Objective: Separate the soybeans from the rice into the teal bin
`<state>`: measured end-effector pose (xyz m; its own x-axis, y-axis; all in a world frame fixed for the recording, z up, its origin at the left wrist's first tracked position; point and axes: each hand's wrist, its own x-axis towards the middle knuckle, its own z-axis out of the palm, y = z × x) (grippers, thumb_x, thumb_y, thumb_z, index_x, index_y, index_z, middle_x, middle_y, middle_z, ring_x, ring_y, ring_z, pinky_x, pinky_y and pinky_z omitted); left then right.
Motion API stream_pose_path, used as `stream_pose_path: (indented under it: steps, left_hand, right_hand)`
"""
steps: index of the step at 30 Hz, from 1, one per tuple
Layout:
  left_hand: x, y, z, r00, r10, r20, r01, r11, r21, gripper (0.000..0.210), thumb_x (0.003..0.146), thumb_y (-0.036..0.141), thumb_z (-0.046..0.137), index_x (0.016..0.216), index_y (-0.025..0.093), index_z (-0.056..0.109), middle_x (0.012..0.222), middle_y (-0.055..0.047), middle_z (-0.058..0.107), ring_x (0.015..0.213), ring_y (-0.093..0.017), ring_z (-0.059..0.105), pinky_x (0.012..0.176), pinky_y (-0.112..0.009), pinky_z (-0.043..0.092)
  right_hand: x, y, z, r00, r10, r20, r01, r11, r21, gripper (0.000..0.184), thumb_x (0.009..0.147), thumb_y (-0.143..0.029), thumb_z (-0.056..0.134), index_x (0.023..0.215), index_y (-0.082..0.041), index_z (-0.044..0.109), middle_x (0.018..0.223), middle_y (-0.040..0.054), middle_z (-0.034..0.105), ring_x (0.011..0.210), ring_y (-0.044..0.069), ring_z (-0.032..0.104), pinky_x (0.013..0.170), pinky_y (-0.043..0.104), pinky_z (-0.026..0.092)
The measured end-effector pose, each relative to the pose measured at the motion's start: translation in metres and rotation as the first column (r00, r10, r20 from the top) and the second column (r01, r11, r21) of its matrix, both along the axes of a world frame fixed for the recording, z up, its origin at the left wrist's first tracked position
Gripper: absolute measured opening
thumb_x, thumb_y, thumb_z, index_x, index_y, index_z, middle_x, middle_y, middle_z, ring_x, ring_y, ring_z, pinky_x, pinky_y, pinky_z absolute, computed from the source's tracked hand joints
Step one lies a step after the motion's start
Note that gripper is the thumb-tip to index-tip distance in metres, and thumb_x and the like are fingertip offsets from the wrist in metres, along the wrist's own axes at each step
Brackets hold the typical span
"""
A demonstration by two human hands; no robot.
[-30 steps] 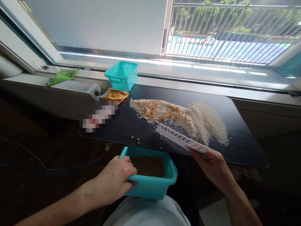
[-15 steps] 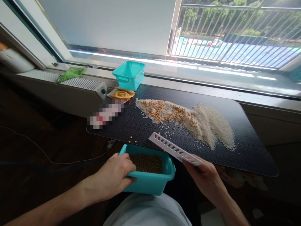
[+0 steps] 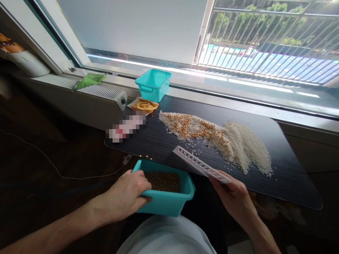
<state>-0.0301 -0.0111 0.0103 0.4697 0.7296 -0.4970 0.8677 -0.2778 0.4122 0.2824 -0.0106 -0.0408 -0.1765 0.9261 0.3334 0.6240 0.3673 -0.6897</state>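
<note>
My left hand (image 3: 134,190) grips the left rim of a turquoise plastic bin (image 3: 165,204), which is held at the table's front edge over my lap. Soybeans (image 3: 164,181) cover the bin's bottom. In my right hand (image 3: 234,195) is a white slotted plastic strip (image 3: 197,164), held by its right end and slanting up to the left over the table edge. Beyond the strip lies a long heap of white rice (image 3: 243,144), with orange-yellow soybeans (image 3: 188,125) scattered over its left part. A few loose beans (image 3: 146,156) sit by the front edge, left of the strip.
A second turquoise bin (image 3: 155,86) stands at the back left of the dark table (image 3: 291,183). Near it are a yellow item on white paper (image 3: 144,106) and a blurred-out pack (image 3: 127,127). A radiator (image 3: 102,92) with a green cloth (image 3: 91,80) runs left, below the window.
The view has shifted slightly, so the table appears farther right. The bin in my left hand sits a little farther left against the table edge. Both hands keep their hold.
</note>
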Motion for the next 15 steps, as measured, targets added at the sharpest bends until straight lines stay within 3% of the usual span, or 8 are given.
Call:
stream_pose_path:
  steps: [4,10,15]
  left_hand:
    - [-0.005,0.000,0.000,1.000,0.004,-0.006,-0.004,1.000,-0.004,0.015,0.083,0.024,0.056,0.069,0.021,0.060,0.085,-0.003,0.067,0.092,-0.022,0.059,0.083,-0.037,0.040]
    - [-0.006,-0.001,0.002,1.000,0.011,-0.019,-0.010,1.000,0.006,0.015,0.084,0.022,0.054,0.073,0.020,0.063,0.090,-0.005,0.068,0.096,-0.023,0.059,0.087,-0.041,0.040]
    - [-0.008,-0.001,0.000,1.000,0.017,-0.027,-0.016,1.000,0.022,0.015,0.084,0.023,0.054,0.072,0.019,0.063,0.090,-0.005,0.068,0.095,-0.023,0.060,0.086,-0.040,0.041]
  right_hand:
    - [-0.012,-0.002,0.004,0.997,0.072,-0.023,-0.073,0.996,-0.060,0.020,0.090,-0.024,0.059,0.101,-0.025,0.076,0.098,0.0040,0.078,0.085,0.021,0.075,0.078,0.029,0.062]
    - [0.000,0.007,0.002,0.997,-0.077,-0.017,0.077,0.996,0.053,0.019,0.087,-0.022,0.060,0.094,-0.025,0.077,0.099,0.0046,0.079,0.086,0.025,0.076,0.080,0.036,0.063]
    - [-0.005,0.009,-0.007,0.997,-0.068,-0.026,0.069,0.997,0.037,0.019,0.087,-0.021,0.060,0.095,-0.025,0.077,0.098,0.0041,0.079,0.086,0.024,0.076,0.080,0.035,0.063]
